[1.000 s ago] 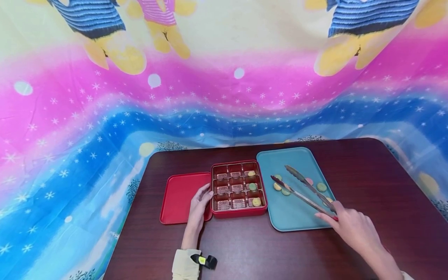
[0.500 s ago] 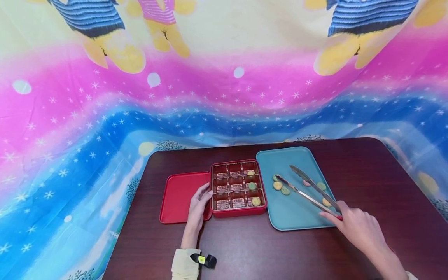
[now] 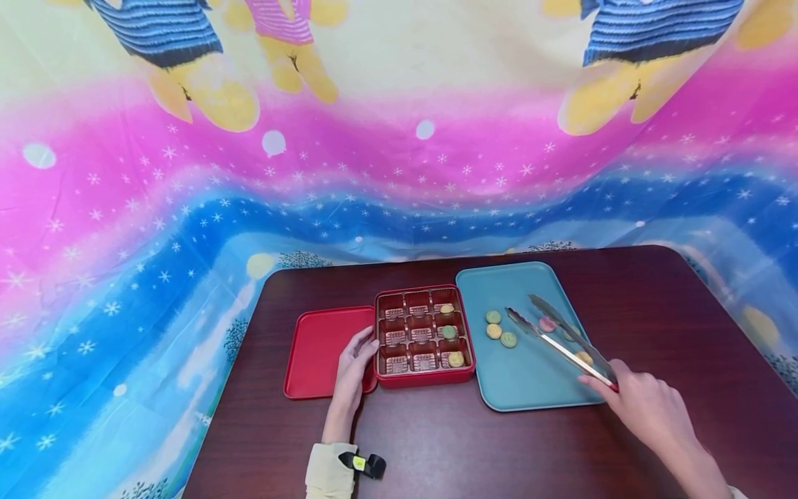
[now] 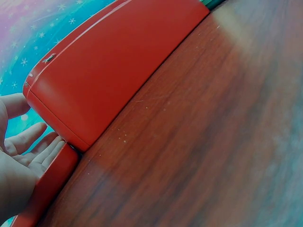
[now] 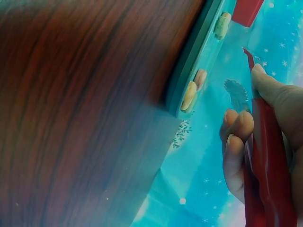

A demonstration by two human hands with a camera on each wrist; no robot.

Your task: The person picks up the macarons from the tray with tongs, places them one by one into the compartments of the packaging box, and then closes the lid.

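My right hand point(image 3: 648, 405) grips red-handled metal tongs point(image 3: 563, 351), their arms spread apart over the teal tray point(image 3: 517, 388). The tips hold nothing and hang near a pink macaron point(image 3: 547, 324). To their left lie a yellow macaron point(image 3: 494, 331) and two green macarons point(image 3: 508, 340); another yellow macaron point(image 3: 584, 357) and a green one are partly hidden behind the tongs. My left hand point(image 3: 350, 367) touches the left side of a red divided box point(image 3: 427, 380) with extended fingers. Yellow, green and yellow macarons fill its right column; the other compartments are bare.
A red lid point(image 3: 314, 357) lies flat left of the box, partly under my left hand. The tray stands against the box's right side on a dark wooden table point(image 3: 430, 443). A printed cloth point(image 3: 399, 159) hangs behind the table's back edge.
My right hand has drawn the tongs rightward, away from the left cluster of macarons toward the pink one. My left hand and the box have stayed in place.
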